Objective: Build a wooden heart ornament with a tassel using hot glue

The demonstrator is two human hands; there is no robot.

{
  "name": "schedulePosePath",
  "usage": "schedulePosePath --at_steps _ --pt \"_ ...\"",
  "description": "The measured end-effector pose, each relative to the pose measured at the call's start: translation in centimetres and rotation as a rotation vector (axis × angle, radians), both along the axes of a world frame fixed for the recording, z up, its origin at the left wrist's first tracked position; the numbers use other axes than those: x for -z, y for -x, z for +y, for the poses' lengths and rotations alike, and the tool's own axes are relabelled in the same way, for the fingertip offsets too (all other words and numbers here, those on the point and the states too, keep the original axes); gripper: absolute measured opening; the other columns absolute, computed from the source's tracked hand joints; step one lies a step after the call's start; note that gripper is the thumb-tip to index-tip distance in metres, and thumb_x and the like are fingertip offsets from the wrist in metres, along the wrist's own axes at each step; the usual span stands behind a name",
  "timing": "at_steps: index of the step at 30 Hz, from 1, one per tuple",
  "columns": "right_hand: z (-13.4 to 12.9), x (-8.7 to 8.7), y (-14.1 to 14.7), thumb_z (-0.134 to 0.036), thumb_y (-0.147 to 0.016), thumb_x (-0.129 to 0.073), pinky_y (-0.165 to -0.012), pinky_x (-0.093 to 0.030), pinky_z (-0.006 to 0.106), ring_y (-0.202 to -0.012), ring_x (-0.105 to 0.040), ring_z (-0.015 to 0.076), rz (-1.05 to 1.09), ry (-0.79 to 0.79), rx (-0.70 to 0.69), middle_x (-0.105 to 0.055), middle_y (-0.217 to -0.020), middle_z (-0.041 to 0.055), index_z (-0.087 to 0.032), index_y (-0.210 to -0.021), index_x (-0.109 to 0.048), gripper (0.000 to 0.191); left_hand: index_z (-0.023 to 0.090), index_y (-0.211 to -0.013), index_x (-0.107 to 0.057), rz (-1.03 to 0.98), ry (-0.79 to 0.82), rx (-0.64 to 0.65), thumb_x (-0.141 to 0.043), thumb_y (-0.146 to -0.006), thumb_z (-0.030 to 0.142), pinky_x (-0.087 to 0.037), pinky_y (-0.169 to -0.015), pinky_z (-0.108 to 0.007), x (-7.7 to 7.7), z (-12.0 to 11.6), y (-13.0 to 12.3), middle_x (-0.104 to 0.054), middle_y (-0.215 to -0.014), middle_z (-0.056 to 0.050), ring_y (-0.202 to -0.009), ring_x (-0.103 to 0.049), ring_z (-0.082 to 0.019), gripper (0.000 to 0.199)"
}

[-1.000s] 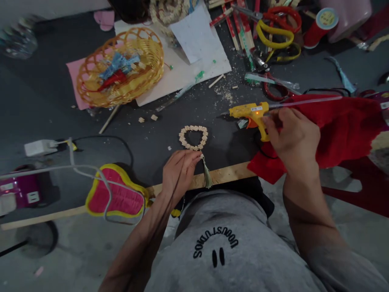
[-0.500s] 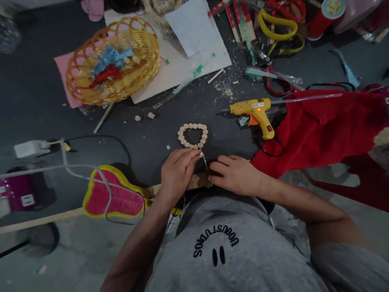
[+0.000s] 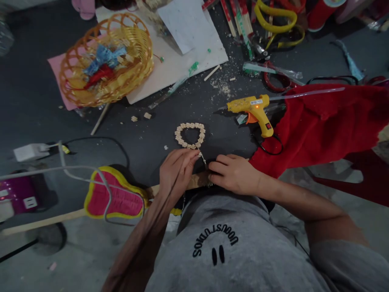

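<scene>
A heart-shaped ring of small pale pieces point(image 3: 178, 136) lies flat on the dark table just beyond my hands. My left hand point(image 3: 176, 170) is closed, thumb and index finger pinching a white cord point(image 3: 203, 158) by the ring's lower tip. The cord runs from this pinch toward the fingers of my right hand point(image 3: 232, 174). Those fingers are curled together at the table edge, and the cord's end goes in among them. Exactly how they grip it is hidden.
A yellow glue gun point(image 3: 249, 105) with its light on lies right of the ring, beside red cloth point(image 3: 328, 125). A wicker basket point(image 3: 146, 52) stands back left. Yellow-handled scissors point(image 3: 273, 28) lie at the back. A grey cable point(image 3: 103, 182) crosses a pink-and-yellow pad point(image 3: 121, 198).
The view has shifted slightly, so the table items sit a little further left and higher. Both hands keep nearly the same pose on the cord.
</scene>
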State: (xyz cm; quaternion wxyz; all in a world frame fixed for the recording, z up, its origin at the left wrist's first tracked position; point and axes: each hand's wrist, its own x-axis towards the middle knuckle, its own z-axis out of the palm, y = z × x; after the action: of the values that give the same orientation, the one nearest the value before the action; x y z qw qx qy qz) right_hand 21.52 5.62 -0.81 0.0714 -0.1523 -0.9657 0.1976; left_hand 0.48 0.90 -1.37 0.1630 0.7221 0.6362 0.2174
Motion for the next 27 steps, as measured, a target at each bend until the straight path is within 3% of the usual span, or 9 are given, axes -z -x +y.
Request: schedulePosePath --at_steps 5,13,20,27 --pt "-0.13 0.26 -0.08 -0.024 -0.100 -0.049 -0.064 -0.039 0.031 -0.090 -0.049 0.0202 0.025 -0.017 0.024 -0.065 -0.101 0.0057 -0.021 -0.093 -0.068 0.021 0.022 -0.106 -0.072 0.016 -0.036 0.038 -0.052 -0.098 0.024 -0.052 -0.088 -0.031 0.18 0.02 -0.01 -0.074 -0.099 -0.004 -0.093 -0.067 -0.018 0.021" --pt "-0.09 0.42 -0.10 -0.024 -0.099 -0.051 -0.063 -0.038 0.031 -0.089 -0.048 0.0202 0.040 -0.010 0.029 -0.065 -0.099 0.0055 -0.021 -0.090 -0.068 0.020 0.026 -0.099 -0.074 0.006 0.040 0.039 -0.049 -0.098 0.028 -0.052 -0.081 -0.031 -0.36 0.22 -0.12 -0.073 -0.092 -0.002 -0.087 -0.065 -0.018 0.024" --pt "-0.13 0.68 -0.11 -0.024 -0.099 -0.050 -0.063 -0.039 0.031 -0.089 -0.048 0.0206 0.052 -0.016 0.032 -0.064 -0.100 0.0058 -0.022 -0.090 -0.068 0.020 0.025 -0.104 -0.072 0.034 -0.061 0.112 -0.048 -0.096 0.017 -0.052 -0.083 -0.030 -0.10 0.25 0.03 -0.072 -0.096 -0.003 -0.089 -0.064 -0.017 0.027" --pt "-0.18 0.94 -0.09 -0.024 -0.098 -0.052 -0.063 -0.038 0.029 -0.087 -0.049 0.0199 0.083 -0.037 0.055 -0.065 -0.100 0.0054 -0.023 -0.089 -0.069 0.018 0.024 -0.107 -0.070 0.064 -0.011 0.117 -0.050 -0.098 0.023 -0.052 -0.088 -0.031 -0.23 0.43 0.10 -0.073 -0.099 -0.003 -0.093 -0.066 -0.018 0.022"
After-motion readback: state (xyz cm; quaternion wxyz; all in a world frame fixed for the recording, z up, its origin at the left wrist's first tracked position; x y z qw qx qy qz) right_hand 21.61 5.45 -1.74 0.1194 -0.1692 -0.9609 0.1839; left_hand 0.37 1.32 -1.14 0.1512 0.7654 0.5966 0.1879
